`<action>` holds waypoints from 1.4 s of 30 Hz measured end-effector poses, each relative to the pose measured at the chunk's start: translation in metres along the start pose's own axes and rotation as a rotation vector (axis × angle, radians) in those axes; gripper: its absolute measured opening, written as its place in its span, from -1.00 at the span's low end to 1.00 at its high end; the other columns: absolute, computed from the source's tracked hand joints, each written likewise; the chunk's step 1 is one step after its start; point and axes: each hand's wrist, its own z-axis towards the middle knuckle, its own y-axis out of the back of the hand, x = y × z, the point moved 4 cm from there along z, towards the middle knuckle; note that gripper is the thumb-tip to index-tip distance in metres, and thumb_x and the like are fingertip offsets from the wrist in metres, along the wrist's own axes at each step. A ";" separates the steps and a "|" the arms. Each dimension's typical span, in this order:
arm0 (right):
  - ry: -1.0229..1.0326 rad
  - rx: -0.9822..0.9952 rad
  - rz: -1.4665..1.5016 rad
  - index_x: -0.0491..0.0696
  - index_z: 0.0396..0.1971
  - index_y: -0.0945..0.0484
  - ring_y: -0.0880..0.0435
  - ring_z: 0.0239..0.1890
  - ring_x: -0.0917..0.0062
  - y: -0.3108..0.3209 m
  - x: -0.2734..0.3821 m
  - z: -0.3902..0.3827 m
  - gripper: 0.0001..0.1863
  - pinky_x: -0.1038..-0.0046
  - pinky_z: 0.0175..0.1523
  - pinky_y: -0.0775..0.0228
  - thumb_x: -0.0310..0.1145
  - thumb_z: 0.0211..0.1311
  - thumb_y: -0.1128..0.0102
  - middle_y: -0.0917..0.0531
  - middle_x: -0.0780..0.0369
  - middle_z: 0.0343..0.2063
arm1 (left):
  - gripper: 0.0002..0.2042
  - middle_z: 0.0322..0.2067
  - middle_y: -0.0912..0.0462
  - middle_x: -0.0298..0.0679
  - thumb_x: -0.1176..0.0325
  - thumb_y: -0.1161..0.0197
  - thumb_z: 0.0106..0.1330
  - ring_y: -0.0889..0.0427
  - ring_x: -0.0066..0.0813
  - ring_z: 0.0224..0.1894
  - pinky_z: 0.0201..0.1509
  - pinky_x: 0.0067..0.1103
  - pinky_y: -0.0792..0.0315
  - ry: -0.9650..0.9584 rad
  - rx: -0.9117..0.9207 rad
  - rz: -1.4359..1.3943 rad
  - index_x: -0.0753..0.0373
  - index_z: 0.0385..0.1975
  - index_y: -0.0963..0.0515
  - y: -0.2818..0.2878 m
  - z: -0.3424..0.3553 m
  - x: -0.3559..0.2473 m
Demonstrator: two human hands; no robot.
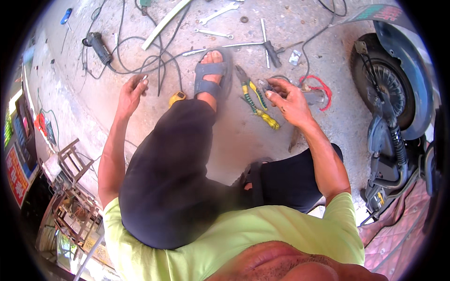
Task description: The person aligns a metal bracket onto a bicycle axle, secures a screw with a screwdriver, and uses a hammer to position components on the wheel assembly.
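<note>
I squat on a concrete floor, one sandalled foot (212,75) stretched forward. My left hand (132,92) is raised over the floor and pinches a small pale piece between fingertips. My right hand (288,99) grips a small dark metal part (266,86) just right of two pliers (257,102) with yellow-green handles lying on the floor. A red wire loop (322,89) lies beyond my right hand.
Wrenches (216,13), a cross-shaped socket tool (266,44), an angle grinder (99,47) with black cables (154,61) and a yellow tape measure (177,98) lie scattered ahead. A scooter's front wheel (385,84) and fender stand at the right. Metal racks (70,187) stand at the left.
</note>
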 end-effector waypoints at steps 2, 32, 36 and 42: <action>0.051 -0.008 0.079 -0.13 0.18 -0.59 -0.70 -0.15 0.49 -0.005 0.005 0.003 -0.49 0.39 0.02 -0.54 -0.22 0.29 -0.33 -0.73 0.07 -0.06 | -0.56 -0.32 -0.68 -0.20 0.18 -0.25 0.43 -0.63 -0.52 -0.30 -0.17 -0.56 -0.52 -0.130 -0.017 -0.063 0.45 0.10 -0.56 -0.013 0.002 -0.041; 0.023 -0.177 0.223 -0.29 0.19 -0.49 -0.59 -0.35 0.63 0.015 -0.004 -0.021 -0.53 0.52 -0.13 -0.47 -0.36 0.37 -0.26 -0.74 0.14 -0.23 | -0.70 -0.08 -0.69 0.06 0.19 -0.22 0.30 -0.67 0.07 0.01 0.08 -0.18 -0.53 0.105 -0.157 0.798 0.22 -0.09 -0.64 0.014 0.056 0.099; -0.001 -0.216 0.219 -0.29 0.21 -0.47 -0.59 -0.35 0.62 0.019 -0.003 -0.030 -0.50 0.51 -0.11 -0.47 -0.35 0.36 -0.27 -0.74 0.14 -0.22 | -0.65 0.00 -0.64 0.01 0.19 -0.28 0.27 -0.65 0.03 0.04 0.11 -0.21 -0.52 0.043 -0.164 0.734 0.20 -0.01 -0.63 -0.007 0.047 0.095; -0.005 -0.262 0.261 -0.31 0.21 -0.46 -0.59 -0.35 0.60 0.020 -0.029 -0.035 -0.51 0.52 -0.12 -0.47 -0.41 0.35 -0.26 -0.73 0.14 -0.22 | -0.59 -0.01 -0.60 -0.05 0.11 -0.35 0.24 -0.61 0.04 0.05 0.13 -0.18 -0.51 -0.093 -0.435 0.586 0.14 0.05 -0.58 -0.015 0.022 0.052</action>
